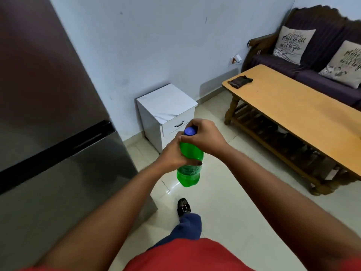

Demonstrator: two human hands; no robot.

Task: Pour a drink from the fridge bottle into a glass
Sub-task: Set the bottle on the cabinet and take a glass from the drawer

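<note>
You're at the uncapping step: your left hand [173, 155] grips the green bottle [190, 163] mid-air, just right of the fridge [48, 114], while your right hand [203, 135] closes on its blue cap [189, 131]. Next, twist it off; no glass is visible yet.

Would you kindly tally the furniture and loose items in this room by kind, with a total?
Fridge: 1
Small white cabinet: 1
Wooden table: 1
Sofa: 1
Cushions: 2
Dark cloth on the table: 1
Green bottle, held by the left hand and right hand: 1
Total: 8
</note>
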